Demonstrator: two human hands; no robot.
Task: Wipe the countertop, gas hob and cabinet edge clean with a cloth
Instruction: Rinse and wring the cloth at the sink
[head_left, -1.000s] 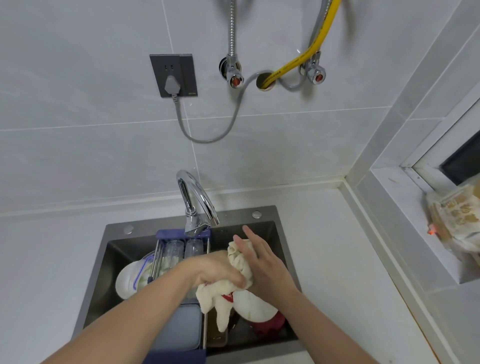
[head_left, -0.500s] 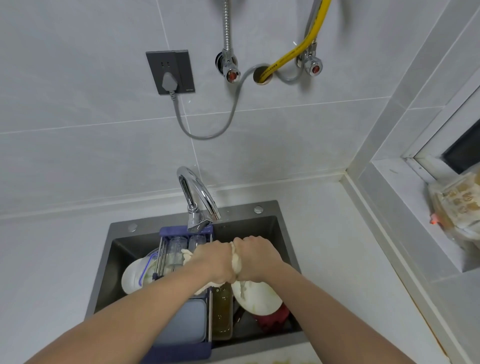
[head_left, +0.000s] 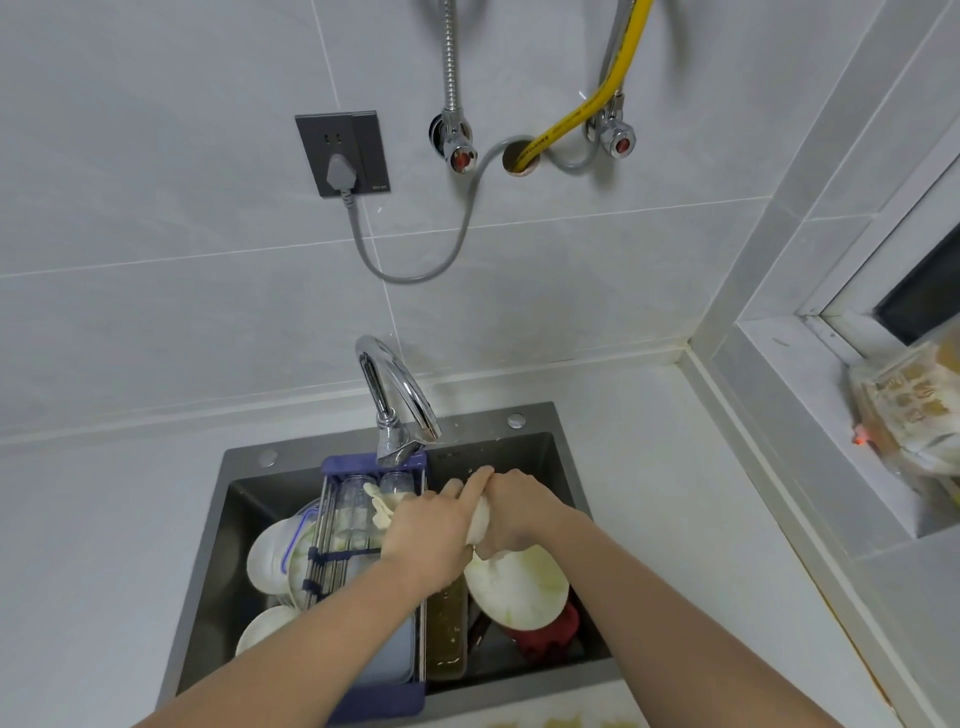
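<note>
Cloth (head_left: 480, 519) bunched betw. both hands, prob. crosswise

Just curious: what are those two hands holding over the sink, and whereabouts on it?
A pale cloth, bunched between both hands: left hand grips one end, right hand the other.

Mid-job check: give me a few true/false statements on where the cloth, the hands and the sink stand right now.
1. Both hands grip the cream cloth over the dark grey sink. True.
2. The left hand rests on the white countertop. False: it holds the cloth.
3. The sink is empty. False: it holds dishes, including a white plate.
4. A grey plug sits in the wall socket. True.
5. The right hand holds the chrome tap. False: it grips the cloth.
</note>
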